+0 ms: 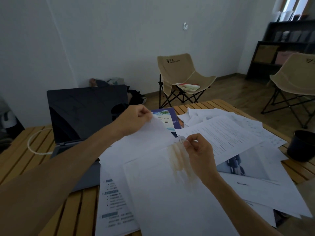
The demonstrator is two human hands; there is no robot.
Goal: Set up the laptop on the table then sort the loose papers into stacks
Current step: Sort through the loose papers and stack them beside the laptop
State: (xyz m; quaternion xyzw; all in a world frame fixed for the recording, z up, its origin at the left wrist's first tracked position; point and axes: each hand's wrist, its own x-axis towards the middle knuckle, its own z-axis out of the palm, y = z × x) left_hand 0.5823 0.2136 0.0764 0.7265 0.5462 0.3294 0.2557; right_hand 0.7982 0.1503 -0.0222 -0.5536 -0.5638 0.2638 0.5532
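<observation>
An open dark laptop (85, 113) stands at the left of the slatted wooden table (34, 150), its screen off. Loose white papers (230, 133) lie spread over the middle and right of the table. My left hand (134, 120) pinches the top corner of a blank sheet (153, 133) and lifts it. My right hand (199, 150) holds the top edge of a stained sheet (170, 193) at a silver paper clip (181, 139). Printed pages (114, 201) show beneath the stained sheet.
A white cable (32, 142) loops beside the laptop. A blue booklet (167, 116) lies behind the papers. A dark cup (301, 145) stands at the table's right edge. Two beige folding chairs (180, 75) and a dark shelf (281, 48) stand beyond the table.
</observation>
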